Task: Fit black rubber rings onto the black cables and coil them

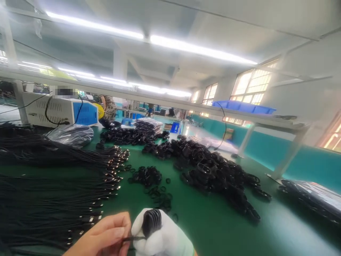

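Observation:
Low in the middle of the head view, my right hand (170,236) wears a white glove and is closed around a small coil of black cable (151,223). My left hand (106,233), bare, is just to its left, with thumb and fingers pinched on a short stretch of the same cable leading out of the coil. Left of my hands lie rows of straight black cables (53,192) with shiny metal plugs at their ends. Small black rings (146,175) are heaped just beyond my hands. A large pile of coiled black cables (213,170) spreads to the right.
Everything lies on a green tabletop (191,220). Behind the cables stand a clear plastic bag (70,135) and a white-and-blue machine (55,110). A raised shelf bar crosses above, bearing a blue bin (239,106). Bagged goods (311,199) lie at right. A person (108,108) is farther back.

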A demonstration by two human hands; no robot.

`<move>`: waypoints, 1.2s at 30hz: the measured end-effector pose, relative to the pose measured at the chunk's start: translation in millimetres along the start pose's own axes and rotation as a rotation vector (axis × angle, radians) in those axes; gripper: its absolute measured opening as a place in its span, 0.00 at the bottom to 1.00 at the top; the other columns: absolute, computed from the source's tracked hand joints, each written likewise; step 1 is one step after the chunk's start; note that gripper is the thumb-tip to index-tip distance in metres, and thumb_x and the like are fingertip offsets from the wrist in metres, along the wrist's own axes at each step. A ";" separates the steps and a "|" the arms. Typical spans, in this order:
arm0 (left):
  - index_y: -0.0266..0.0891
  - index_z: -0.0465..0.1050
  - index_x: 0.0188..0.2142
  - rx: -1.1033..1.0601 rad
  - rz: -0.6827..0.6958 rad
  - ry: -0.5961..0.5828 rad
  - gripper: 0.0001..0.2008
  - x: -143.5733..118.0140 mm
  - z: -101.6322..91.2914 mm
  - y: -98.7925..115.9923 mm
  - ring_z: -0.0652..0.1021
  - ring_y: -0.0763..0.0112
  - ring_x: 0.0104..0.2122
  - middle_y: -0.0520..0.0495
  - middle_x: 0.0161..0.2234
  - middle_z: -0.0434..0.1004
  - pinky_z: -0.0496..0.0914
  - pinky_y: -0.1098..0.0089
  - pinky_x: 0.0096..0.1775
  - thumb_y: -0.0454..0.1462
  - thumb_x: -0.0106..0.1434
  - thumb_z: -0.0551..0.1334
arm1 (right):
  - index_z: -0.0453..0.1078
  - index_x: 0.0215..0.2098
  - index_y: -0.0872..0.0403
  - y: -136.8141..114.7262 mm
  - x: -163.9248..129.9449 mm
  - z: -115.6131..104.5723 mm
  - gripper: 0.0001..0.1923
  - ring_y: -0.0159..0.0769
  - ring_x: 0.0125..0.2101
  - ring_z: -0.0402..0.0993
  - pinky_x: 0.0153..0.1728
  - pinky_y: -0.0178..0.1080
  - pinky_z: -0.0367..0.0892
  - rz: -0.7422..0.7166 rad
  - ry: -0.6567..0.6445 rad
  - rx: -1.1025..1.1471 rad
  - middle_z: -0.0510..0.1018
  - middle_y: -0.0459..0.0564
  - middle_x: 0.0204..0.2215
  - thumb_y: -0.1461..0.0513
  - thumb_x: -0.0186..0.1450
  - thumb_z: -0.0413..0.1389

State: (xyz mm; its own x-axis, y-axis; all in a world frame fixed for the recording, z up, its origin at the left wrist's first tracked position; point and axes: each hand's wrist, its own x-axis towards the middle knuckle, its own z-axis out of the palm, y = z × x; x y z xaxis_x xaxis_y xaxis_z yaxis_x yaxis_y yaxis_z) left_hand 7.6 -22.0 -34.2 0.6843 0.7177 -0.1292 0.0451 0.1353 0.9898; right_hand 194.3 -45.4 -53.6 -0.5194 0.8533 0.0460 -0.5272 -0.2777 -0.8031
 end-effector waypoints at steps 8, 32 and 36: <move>0.48 0.77 0.35 0.955 0.037 0.031 0.11 -6.6 -13.4 37.2 0.72 0.67 0.34 0.54 0.30 0.74 0.61 0.73 0.36 0.37 0.50 0.63 | 0.64 0.41 0.57 -11.7 5.5 7.1 0.22 0.27 0.13 0.65 0.12 0.29 0.61 -0.072 0.320 -0.360 0.73 0.44 0.24 0.69 0.48 0.59; 0.40 0.74 0.28 0.693 -0.117 -0.123 0.11 28.8 -19.7 15.0 0.72 0.71 0.24 0.51 0.29 0.78 0.62 0.75 0.21 0.34 0.54 0.52 | 0.70 0.37 0.51 -0.5 4.8 4.2 0.16 0.33 0.26 0.71 0.24 0.36 0.67 -0.047 0.356 -0.920 0.72 0.49 0.39 0.65 0.49 0.60; 0.38 0.74 0.25 0.602 -0.138 -0.037 0.10 19.7 -11.7 4.3 0.70 0.73 0.18 0.50 0.22 0.76 0.62 0.75 0.20 0.33 0.53 0.54 | 0.62 0.40 0.50 -3.3 -3.5 -0.7 0.21 0.24 0.13 0.64 0.09 0.28 0.54 0.005 -0.065 -0.277 0.73 0.51 0.41 0.62 0.49 0.62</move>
State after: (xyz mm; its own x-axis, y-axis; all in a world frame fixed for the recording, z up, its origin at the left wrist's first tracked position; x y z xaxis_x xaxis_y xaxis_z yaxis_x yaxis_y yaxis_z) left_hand 12.8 0.7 -33.2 0.6671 0.6956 -0.2667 0.5301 -0.1916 0.8260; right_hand 198.3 -47.2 -51.5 -0.5681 0.8198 0.0718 -0.3248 -0.1431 -0.9349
